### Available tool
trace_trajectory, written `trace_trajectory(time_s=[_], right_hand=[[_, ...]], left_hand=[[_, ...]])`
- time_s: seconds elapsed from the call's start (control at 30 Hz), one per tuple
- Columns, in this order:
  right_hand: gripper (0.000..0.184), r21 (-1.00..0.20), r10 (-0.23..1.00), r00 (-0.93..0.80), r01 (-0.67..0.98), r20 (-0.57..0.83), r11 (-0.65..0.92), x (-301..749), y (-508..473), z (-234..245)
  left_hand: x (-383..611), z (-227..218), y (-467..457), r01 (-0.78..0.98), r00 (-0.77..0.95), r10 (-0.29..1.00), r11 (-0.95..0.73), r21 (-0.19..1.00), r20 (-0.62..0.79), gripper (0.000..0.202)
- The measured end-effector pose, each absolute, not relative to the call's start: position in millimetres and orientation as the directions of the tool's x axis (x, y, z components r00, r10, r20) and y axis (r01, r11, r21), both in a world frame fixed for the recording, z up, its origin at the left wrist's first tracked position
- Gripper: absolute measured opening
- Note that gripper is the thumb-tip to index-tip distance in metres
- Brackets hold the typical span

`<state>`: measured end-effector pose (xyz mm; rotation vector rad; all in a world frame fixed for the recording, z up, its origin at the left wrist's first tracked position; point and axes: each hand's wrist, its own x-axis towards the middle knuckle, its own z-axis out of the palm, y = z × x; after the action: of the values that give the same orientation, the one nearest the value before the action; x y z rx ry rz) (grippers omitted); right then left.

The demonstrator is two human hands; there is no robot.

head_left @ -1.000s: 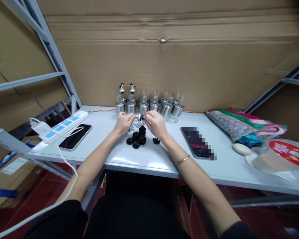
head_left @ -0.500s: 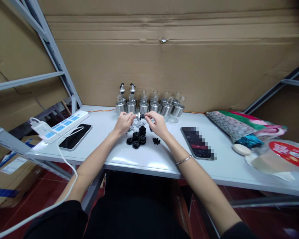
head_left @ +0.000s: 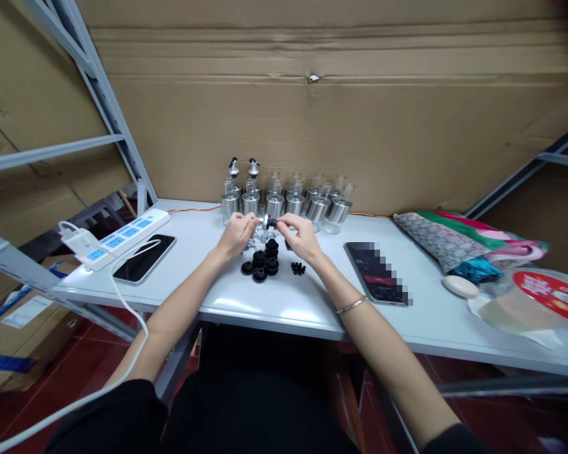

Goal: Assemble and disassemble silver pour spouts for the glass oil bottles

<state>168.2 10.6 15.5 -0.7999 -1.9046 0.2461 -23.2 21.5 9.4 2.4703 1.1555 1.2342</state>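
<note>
Between my two hands is a bottle pourer (head_left: 271,222) with a silver collar and a black ridged stopper. My left hand (head_left: 236,234) is closed on its silver end, and the fingertips cover most of that end. At the stopper's tip, the thumb and fingers of my right hand (head_left: 299,237) pinch the black part. Small silver-grey pieces (head_left: 264,237) lie just below the pourer, partly hidden by the hands. Nearer to me is a pile of black ridged stoppers (head_left: 259,260). Several tiny black pieces (head_left: 298,268) sit to the right of that pile.
Behind my hands stand rows of glass bottles with steel sleeves (head_left: 275,205); two at the back left carry pourers (head_left: 254,168). A power strip (head_left: 127,236) and a phone (head_left: 144,260) lie left. Another phone (head_left: 376,274), a patterned bag (head_left: 435,243) and a lidded tub (head_left: 515,302) are right.
The whole view has shifted very slightly. Both hands keep their hold on the pourer, with no clear movement of anything on the table.
</note>
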Motion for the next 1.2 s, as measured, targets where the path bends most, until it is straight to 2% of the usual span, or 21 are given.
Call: trace_trajectory(time_s=[0.3, 0.67, 0.93, 1.2], right_hand=[[0.023, -0.534, 0.649, -0.233, 0.405, 0.724, 0.742, 167.2, 10.5, 16.7], [0.021, -0.635, 0.724, -0.233, 0.356, 0.649, 0.685, 166.0, 13.3, 14.0], [0.020, -0.668, 0.734, -0.232, 0.308, 0.638, 0.677, 164.9, 12.1, 15.4], [0.014, -0.765, 0.808, -0.264, 0.267, 0.527, 0.586, 163.6, 12.3, 15.0]], left_hand=[[-23.6, 10.7, 20.0, 0.590, 0.362, 0.706, -0.679, 0.437, 0.608, 0.058], [-24.3, 10.7, 18.8, 0.580, 0.378, 0.710, -0.682, 0.446, 0.594, 0.051], [-27.2, 10.0, 21.9, 0.596, 0.390, 0.702, -0.686, 0.418, 0.596, 0.054], [-27.2, 7.9, 24.4, 0.616, 0.430, 0.658, -0.714, 0.332, 0.618, 0.062]])
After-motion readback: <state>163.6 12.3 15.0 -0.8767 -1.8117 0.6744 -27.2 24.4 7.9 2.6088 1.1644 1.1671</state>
